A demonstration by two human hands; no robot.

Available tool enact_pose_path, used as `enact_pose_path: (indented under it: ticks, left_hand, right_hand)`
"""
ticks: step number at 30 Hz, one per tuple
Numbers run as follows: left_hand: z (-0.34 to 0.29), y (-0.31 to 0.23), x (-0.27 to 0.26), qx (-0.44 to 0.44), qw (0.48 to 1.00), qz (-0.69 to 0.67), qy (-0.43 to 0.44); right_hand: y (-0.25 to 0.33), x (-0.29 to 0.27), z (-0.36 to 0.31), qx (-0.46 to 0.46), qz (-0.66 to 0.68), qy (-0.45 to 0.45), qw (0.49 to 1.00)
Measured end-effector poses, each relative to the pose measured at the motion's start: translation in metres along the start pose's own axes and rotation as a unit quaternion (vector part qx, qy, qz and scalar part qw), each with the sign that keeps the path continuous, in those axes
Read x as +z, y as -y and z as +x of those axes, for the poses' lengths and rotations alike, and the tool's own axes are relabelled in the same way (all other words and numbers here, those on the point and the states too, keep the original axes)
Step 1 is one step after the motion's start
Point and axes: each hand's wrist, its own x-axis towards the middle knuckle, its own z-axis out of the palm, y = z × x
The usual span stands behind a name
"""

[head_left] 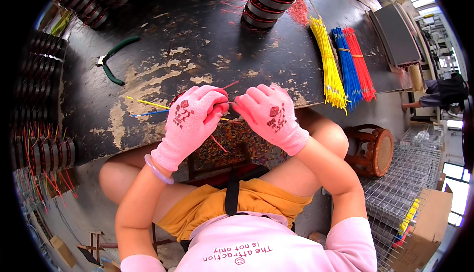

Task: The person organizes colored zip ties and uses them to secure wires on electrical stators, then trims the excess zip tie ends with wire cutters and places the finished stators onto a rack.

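My left hand point(191, 116), in a pink glove, is closed near the table's front edge, its thumb and fingers pinched together. Yellow wire point(148, 103) and blue wire point(152, 113) stick out to its left, and red wire point(218, 143) hangs below it. A dark red part peeks out behind the glove; most of it is hidden. Close by on the right, my right hand point(270, 116), gloved alike, pinches with its fingertips. A short thin wire end point(230, 103) spans the small gap between both hands' fingertips.
Green-handled cutters point(114, 59) lie at the left. Bundles of yellow wires point(327, 64), blue wires point(347, 64) and red wires point(360, 64) lie at the right. Stacked motor stators point(269, 2) stand at the back, more stators point(42, 151) at far left. A wooden stool point(373, 148) stands right.
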Motion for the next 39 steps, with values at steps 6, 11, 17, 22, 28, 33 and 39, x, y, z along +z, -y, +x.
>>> enact_pose_path:
  ticks: [6,11,17,22,28,33,39]
  left_hand:
    - [-0.006,0.003,0.000,0.014,0.999,0.028,-0.006]
    - [-0.002,-0.015,-0.027,0.024,0.997,0.062,-0.030]
    - [-0.008,-0.006,-0.028,-0.007,0.995,0.099,0.000]
    - [-0.008,0.001,-0.014,-0.025,0.995,0.098,-0.003]
    - [-0.007,-0.011,-0.016,-0.016,0.991,0.132,0.016]
    - [-0.004,-0.012,-0.010,-0.014,0.989,0.142,0.040]
    - [-0.005,-0.011,-0.017,-0.022,0.989,0.142,0.041]
  right_hand:
    - [0.010,-0.013,0.005,0.255,0.342,0.043,0.903]
    - [0.005,0.003,0.012,0.342,0.525,0.127,0.769]
    - [-0.002,0.016,0.015,0.296,0.443,0.145,0.834]
    - [-0.038,-0.026,-0.013,0.322,0.426,0.019,0.845]
    - [-0.168,-0.130,-0.132,0.530,-0.104,-0.159,0.826]
    - [-0.232,-0.137,-0.188,0.472,-0.293,-0.121,0.823]
    - [-0.247,-0.132,-0.165,0.557,-0.210,0.019,0.804]
